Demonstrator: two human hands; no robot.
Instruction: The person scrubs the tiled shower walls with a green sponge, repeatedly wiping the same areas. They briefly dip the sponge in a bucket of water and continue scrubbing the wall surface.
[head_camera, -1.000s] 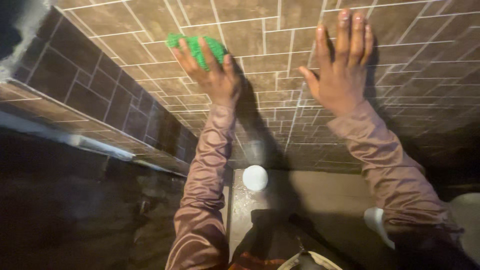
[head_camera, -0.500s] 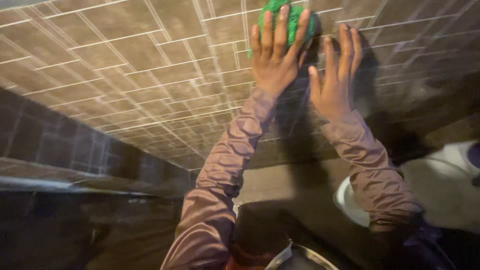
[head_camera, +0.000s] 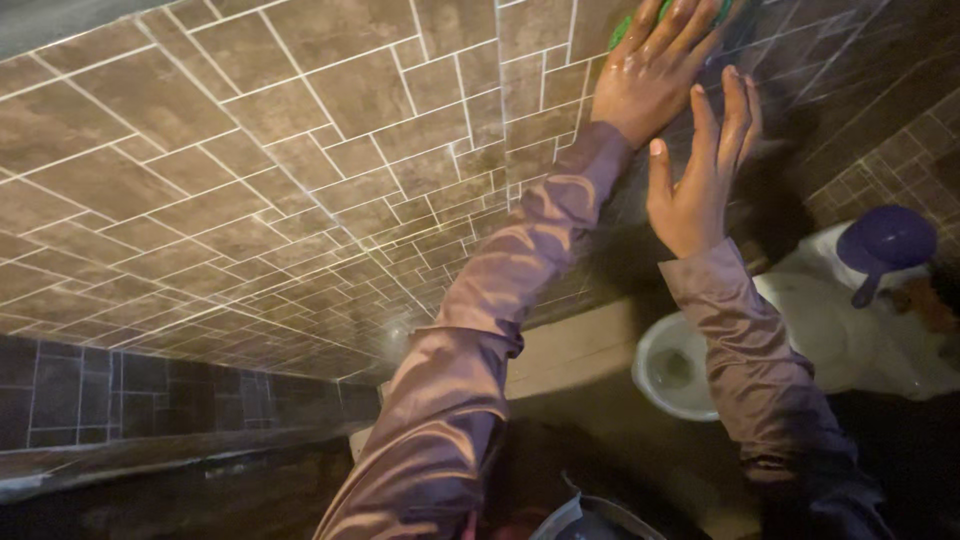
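The left hand (head_camera: 655, 75) is raised against the brown tiled wall (head_camera: 300, 150) and presses a green scrubbing pad (head_camera: 628, 25) flat onto the tiles. The pad lies under the palm and the spread fingers (head_camera: 690, 20), between the hand and the wall, at the very top of the view. Only a green edge shows at the left of the knuckles and a sliver between the fingertips, so its long axis and the way it points cannot be told; most of it is covered or cut off by the frame edge. The fingers are laid out long over the pad, holding it to the wall rather than curled round it, and they look wet.

The right hand (head_camera: 700, 185) is just below and to the right, palm toward the wall, fingers straight and a little apart, holding nothing; whether it touches the tiles is unclear. Both arms wear mauve sleeves (head_camera: 470, 370). Lower right, a white toilet bowl (head_camera: 675, 370) stands near a purple scoop (head_camera: 885, 245)
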